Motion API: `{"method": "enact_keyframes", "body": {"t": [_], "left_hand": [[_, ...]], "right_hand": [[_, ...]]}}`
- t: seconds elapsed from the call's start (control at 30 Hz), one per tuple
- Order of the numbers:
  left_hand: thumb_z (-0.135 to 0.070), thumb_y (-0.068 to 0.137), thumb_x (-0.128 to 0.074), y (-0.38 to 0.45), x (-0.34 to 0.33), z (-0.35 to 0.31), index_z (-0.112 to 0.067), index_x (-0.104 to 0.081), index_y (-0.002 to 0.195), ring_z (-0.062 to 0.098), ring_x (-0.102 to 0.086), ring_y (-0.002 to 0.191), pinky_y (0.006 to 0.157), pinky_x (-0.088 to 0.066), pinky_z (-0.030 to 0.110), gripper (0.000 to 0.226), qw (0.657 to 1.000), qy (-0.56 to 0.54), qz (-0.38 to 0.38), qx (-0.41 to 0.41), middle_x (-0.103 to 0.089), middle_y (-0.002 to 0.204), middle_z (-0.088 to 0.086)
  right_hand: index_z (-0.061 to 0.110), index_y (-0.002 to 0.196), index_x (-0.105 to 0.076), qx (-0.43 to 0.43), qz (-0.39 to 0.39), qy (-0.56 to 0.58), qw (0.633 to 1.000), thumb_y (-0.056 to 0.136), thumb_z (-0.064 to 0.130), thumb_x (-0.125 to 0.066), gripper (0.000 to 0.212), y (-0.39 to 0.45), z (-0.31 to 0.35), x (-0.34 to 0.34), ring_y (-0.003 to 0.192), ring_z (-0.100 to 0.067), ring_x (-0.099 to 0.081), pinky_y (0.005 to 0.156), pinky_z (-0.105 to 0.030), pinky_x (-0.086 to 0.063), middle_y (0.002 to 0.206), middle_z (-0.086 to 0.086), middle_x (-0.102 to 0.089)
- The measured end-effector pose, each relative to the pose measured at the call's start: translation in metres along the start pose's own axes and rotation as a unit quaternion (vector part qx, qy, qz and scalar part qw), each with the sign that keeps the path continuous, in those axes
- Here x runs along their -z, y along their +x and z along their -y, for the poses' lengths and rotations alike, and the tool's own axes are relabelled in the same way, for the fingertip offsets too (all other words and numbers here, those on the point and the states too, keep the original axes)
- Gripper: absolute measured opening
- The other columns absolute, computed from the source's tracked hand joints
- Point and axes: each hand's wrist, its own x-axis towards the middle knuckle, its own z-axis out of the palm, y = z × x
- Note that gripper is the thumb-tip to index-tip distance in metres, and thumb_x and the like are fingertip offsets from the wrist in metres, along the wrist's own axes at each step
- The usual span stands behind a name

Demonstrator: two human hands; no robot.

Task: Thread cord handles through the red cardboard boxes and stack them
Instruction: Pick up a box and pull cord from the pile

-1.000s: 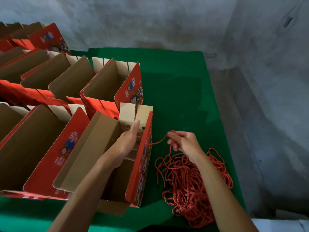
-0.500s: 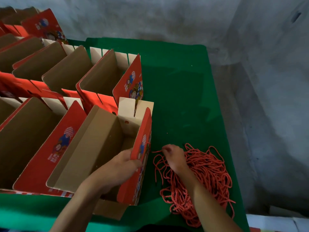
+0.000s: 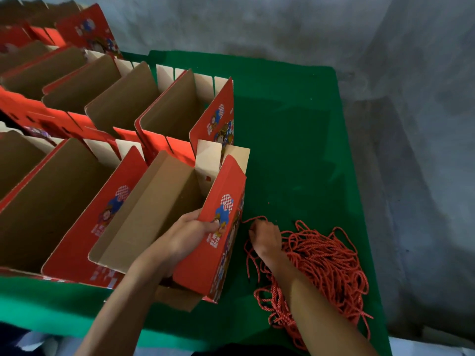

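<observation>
Here, in the lower middle of the frame, the left hand (image 3: 190, 232) grips the right wall of the nearest red box (image 3: 213, 242): the thumb lies on the printed red outside and the other fingers are curled over the edge, on the brown inside. This box stands open on the green table cover (image 3: 288, 140), with its pale flaps up at the far end, and its right wall leans a little to the right.

Just to the right of that box, the right hand (image 3: 266, 236) is low over the cover, with its fingers bent down around a red cord (image 3: 253, 219). The cord makes a small arc from the fingers toward the side of the box. Whether its end touches the box, I cannot tell. The fingertips are hidden under the hand, so how they pinch the cord does not show exactly.

Behind the right wrist, in the lower right of the frame, lies a loose pile of red cords (image 3: 326, 263), tangled, and the forearm crosses over it.

On the left and upper left of the frame, more open red boxes (image 3: 164, 109) stand in two rows, close together, with brown insides and cartoon prints on the red outsides. Beyond the table is a grey wall (image 3: 282, 24), and to the right a grey floor (image 3: 424, 201).
</observation>
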Motion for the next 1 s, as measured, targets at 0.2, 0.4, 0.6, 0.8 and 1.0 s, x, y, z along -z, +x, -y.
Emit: {"method": "enact_keyframes", "body": {"t": [0.2,0.4,0.6,0.8,1.0], "left_hand": [[-0.040,0.093,-0.070,-0.010,0.009,0.013,-0.015,-0.067,0.122,0.033,-0.076,0.100,0.100,-0.055,0.054,0.038,0.995,0.038,0.058,0.071,-0.079,0.107,0.012],[-0.031,0.093,-0.068,-0.008,0.016,0.019,-0.016,-0.066,0.121,0.033,-0.077,0.095,0.091,-0.058,0.049,0.033,0.995,0.004,0.059,0.079,-0.078,0.106,0.015],[-0.027,0.094,-0.065,-0.003,0.005,0.017,-0.015,-0.068,0.120,0.031,-0.078,0.092,0.070,-0.062,0.037,0.029,0.995,-0.031,0.070,0.072,-0.078,0.107,0.015],[-0.023,0.096,-0.063,0.004,-0.023,0.006,-0.012,-0.071,0.116,0.028,-0.078,0.085,0.074,-0.061,0.038,0.024,0.995,-0.048,0.066,0.048,-0.078,0.105,0.016],[-0.022,0.096,-0.062,0.013,-0.043,-0.007,-0.010,-0.072,0.115,0.028,-0.078,0.089,0.082,-0.060,0.039,0.025,0.995,-0.034,0.091,0.030,-0.078,0.109,0.016]], "right_hand": [[0.019,0.090,-0.071,-0.047,0.051,-0.025,0.997,0.099,0.039,-0.062,0.024,-0.012,0.001,-0.005,0.100,-0.026,-0.069,0.103,-0.037,-0.046,0.093,-0.003,-0.074],[0.023,0.085,-0.072,0.017,0.043,0.117,0.992,0.096,0.051,-0.062,0.031,-0.042,0.005,0.025,0.083,-0.009,-0.067,0.103,-0.035,-0.038,0.081,0.009,-0.071],[0.021,0.103,-0.076,0.028,0.019,0.485,0.874,0.099,0.031,-0.069,0.013,-0.102,0.013,0.049,0.089,-0.005,-0.072,0.082,-0.027,-0.058,0.095,0.009,-0.076],[0.024,0.107,-0.080,0.017,0.005,0.558,0.829,0.098,0.013,-0.070,0.017,-0.130,0.004,0.062,0.104,-0.012,-0.074,0.095,-0.036,-0.059,0.106,0.007,-0.079],[0.025,0.101,-0.071,0.012,-0.020,0.550,0.835,0.092,0.029,-0.078,0.013,-0.134,-0.013,0.087,0.091,-0.009,-0.073,0.085,-0.027,-0.058,0.095,0.006,-0.077]]}}
